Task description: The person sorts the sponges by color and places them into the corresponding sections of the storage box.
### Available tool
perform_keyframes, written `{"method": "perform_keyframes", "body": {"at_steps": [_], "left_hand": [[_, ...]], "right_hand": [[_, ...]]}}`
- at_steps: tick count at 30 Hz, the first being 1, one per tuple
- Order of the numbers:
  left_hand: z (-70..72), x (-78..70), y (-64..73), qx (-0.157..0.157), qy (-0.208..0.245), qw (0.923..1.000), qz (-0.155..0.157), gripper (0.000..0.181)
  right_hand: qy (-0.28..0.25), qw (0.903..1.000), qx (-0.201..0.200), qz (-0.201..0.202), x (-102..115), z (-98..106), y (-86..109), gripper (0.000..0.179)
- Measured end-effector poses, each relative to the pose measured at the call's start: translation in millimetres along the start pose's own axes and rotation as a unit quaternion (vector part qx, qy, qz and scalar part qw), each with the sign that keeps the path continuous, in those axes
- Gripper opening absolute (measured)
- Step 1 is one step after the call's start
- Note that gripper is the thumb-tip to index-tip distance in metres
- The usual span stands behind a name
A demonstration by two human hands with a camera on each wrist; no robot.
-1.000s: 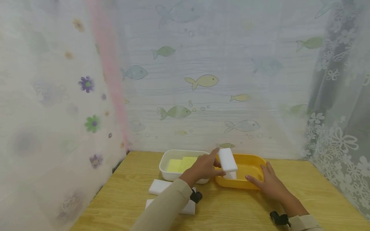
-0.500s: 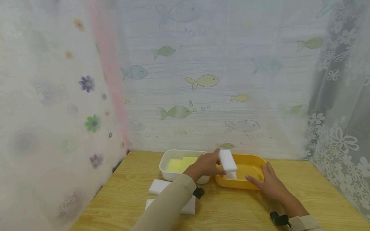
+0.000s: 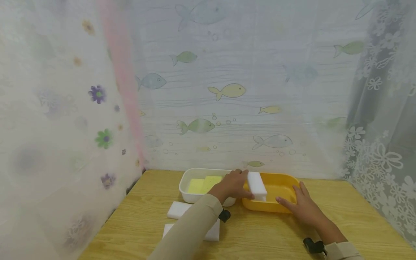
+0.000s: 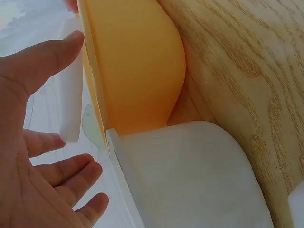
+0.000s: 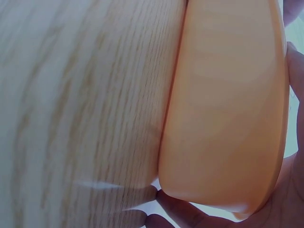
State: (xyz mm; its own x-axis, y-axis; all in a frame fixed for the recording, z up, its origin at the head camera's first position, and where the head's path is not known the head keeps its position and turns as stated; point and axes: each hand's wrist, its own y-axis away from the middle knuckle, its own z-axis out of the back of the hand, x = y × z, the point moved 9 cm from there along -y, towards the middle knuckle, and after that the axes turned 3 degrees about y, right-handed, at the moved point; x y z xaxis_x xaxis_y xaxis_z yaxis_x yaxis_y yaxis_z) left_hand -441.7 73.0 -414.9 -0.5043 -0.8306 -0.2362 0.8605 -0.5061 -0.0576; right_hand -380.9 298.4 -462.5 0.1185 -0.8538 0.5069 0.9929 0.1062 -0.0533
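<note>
In the head view my left hand (image 3: 232, 186) holds a white sponge block (image 3: 256, 183) by its two ends, between thumb and index finger. The block lies low over the left end of the yellow plastic tub (image 3: 271, 207), on top of another white piece that is mostly hidden. From the left wrist, the thumb (image 4: 57, 54) presses one end of the white block (image 4: 71, 99); the other fingers are spread. At the tub's right end, my right hand (image 3: 307, 207) grips the wall, thumb at the near rim and fingers round the far side.
A white tub (image 3: 193, 198) touches the yellow one on its left and contains yellow sponges (image 3: 196, 186). More white blocks (image 3: 178, 210) lie on the wooden table (image 3: 136, 220) in front, partly covered by the left sleeve (image 3: 188, 231). A fish-patterned curtain (image 3: 201, 108) hangs behind.
My left hand has lowered the white sponge block further into the yellow tub, covering more of the white piece below. The right hand has stayed in place.
</note>
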Motion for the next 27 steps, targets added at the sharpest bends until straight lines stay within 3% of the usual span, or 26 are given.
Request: {"method": "perform_keyframes", "body": {"at_steps": [10,16,27], "left_hand": [[-2.7,2.3,1.0,0.024,0.009,0.9996,0.006,0.116],[0.5,4.8,4.2,0.024,0.022,0.9994,0.011,0.114],[19.2,10.9,34.6,0.003,0.040,0.9980,-0.049,0.105]], "right_hand": [[-0.002,1.0000,-0.004,-0.007,-4,0,-1.9,0.111],[-0.003,1.0000,-0.007,-0.004,-4,0,-1.5,0.111],[-0.006,1.0000,-0.003,0.003,-4,-2,-0.6,0.112]]}}
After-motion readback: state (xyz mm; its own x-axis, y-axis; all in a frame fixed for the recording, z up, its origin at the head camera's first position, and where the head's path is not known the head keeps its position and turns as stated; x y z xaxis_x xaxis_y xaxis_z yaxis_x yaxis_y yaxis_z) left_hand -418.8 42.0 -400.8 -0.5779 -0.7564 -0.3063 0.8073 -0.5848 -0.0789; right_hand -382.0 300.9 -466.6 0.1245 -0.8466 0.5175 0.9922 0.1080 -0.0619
